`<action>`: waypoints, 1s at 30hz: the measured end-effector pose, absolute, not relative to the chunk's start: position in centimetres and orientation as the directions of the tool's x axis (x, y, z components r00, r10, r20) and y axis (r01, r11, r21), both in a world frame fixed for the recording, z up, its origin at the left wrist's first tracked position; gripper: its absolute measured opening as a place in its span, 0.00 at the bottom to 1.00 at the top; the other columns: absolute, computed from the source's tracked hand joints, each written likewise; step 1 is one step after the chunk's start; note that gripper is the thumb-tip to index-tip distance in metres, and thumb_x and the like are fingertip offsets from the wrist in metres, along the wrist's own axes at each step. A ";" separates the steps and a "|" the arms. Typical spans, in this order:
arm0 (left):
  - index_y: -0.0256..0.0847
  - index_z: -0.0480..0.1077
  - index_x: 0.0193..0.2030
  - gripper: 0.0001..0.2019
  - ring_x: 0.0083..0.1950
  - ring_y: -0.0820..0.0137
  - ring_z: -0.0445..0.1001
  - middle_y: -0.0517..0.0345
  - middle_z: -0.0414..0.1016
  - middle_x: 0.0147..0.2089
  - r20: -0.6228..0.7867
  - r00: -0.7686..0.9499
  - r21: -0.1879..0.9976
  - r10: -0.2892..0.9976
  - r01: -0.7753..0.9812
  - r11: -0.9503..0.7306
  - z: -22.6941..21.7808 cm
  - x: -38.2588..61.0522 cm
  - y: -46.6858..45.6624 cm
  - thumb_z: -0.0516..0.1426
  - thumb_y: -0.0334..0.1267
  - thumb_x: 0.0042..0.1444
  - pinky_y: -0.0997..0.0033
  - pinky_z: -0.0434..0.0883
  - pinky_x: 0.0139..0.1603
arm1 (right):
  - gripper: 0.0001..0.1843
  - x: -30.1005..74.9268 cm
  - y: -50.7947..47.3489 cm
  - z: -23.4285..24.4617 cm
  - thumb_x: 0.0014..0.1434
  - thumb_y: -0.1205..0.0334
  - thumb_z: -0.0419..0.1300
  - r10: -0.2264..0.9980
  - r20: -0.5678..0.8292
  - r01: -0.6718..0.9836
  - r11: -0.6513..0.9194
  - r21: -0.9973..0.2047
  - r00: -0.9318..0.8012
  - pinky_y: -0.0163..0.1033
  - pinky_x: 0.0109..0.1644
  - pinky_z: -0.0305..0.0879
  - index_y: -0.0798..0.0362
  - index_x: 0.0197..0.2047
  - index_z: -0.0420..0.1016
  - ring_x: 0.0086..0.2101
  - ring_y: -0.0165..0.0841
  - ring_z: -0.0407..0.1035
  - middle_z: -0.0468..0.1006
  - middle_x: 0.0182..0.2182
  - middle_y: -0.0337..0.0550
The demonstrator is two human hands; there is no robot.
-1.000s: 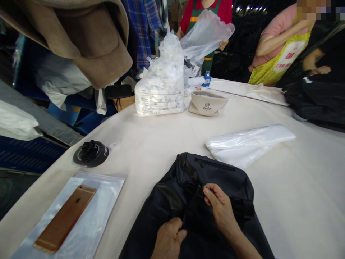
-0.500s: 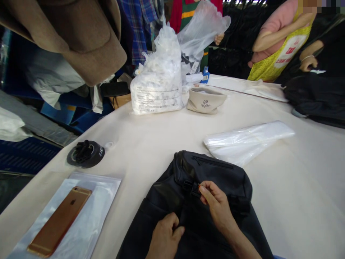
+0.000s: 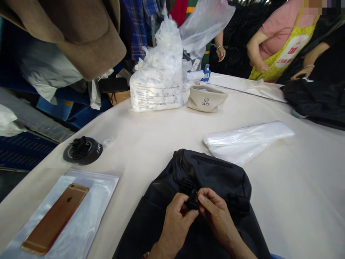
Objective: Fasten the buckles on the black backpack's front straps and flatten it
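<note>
Fingertips (image 3: 182,198) of the left hand (image 3: 175,221) and right hand (image 3: 217,216) clamp together on a small black plastic buckle (image 3: 193,202) at the middle of a black fabric backpack (image 3: 215,172), which lies flat on the cream-covered table (image 3: 151,136). Just beyond lies a folded clear plastic bag (image 3: 248,142).

left hand (image 3: 176,220), right hand (image 3: 216,216), fingertips pinched together

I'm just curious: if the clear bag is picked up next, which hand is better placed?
Probably the right hand: the clear bag lies on its side of the backpack, while the left hand would have to cross over. Both pinch the buckle.
</note>
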State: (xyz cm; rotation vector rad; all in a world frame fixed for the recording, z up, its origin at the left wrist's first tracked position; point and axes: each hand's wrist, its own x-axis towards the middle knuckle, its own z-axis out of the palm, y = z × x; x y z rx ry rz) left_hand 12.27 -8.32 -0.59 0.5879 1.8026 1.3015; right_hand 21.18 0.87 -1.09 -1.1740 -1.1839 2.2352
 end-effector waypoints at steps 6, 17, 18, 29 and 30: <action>0.41 0.65 0.33 0.07 0.31 0.73 0.69 0.63 0.71 0.30 -0.389 -0.526 0.921 0.756 -0.232 0.313 -1.1 12.1 -8.3 0.57 0.33 0.45 0.72 0.65 0.34 | 0.16 21.5 1.1 -1.1 0.49 0.48 0.59 0.635 -0.573 0.157 -0.588 -0.794 -0.519 0.32 0.25 0.50 0.54 0.26 0.67 0.20 0.23 0.55 0.65 0.17 0.33; 0.45 0.70 0.37 0.07 0.37 0.73 0.71 0.58 0.70 0.39 0.078 -0.745 0.956 0.662 0.243 0.161 -2.9 13.0 -8.1 0.56 0.32 0.51 0.77 0.71 0.35 | 0.17 20.5 1.4 0.3 0.41 0.48 0.65 0.691 -0.480 0.210 -0.442 -0.872 -0.540 0.33 0.26 0.53 0.54 0.26 0.70 0.22 0.24 0.55 0.65 0.20 0.34; 0.45 0.70 0.38 0.07 0.37 0.73 0.71 0.58 0.70 0.38 0.108 -0.749 0.945 0.653 0.281 0.166 -3.1 13.1 -8.1 0.55 0.32 0.51 0.77 0.72 0.34 | 0.17 20.5 1.5 0.3 0.41 0.49 0.65 0.696 -0.475 0.214 -0.433 -0.876 -0.538 0.33 0.26 0.52 0.54 0.25 0.70 0.22 0.24 0.55 0.64 0.20 0.33; 0.41 0.70 0.36 0.06 0.36 0.73 0.73 0.57 0.73 0.34 0.212 -0.718 0.859 0.663 0.460 0.224 -2.9 13.3 -8.7 0.54 0.29 0.53 0.77 0.74 0.38 | 0.14 21.3 1.0 -1.4 0.41 0.54 0.67 0.637 -0.589 0.095 -0.635 -0.767 -0.496 0.32 0.25 0.47 0.54 0.23 0.70 0.21 0.23 0.52 0.63 0.17 0.32; 0.41 0.70 0.37 0.07 0.37 0.73 0.73 0.57 0.74 0.35 0.227 -0.708 0.849 0.668 0.480 0.221 -2.9 13.3 -8.7 0.54 0.29 0.53 0.77 0.74 0.39 | 0.14 21.3 1.0 -1.4 0.40 0.54 0.67 0.623 -0.602 0.072 -0.663 -0.745 -0.500 0.32 0.25 0.46 0.54 0.22 0.69 0.20 0.22 0.51 0.62 0.17 0.32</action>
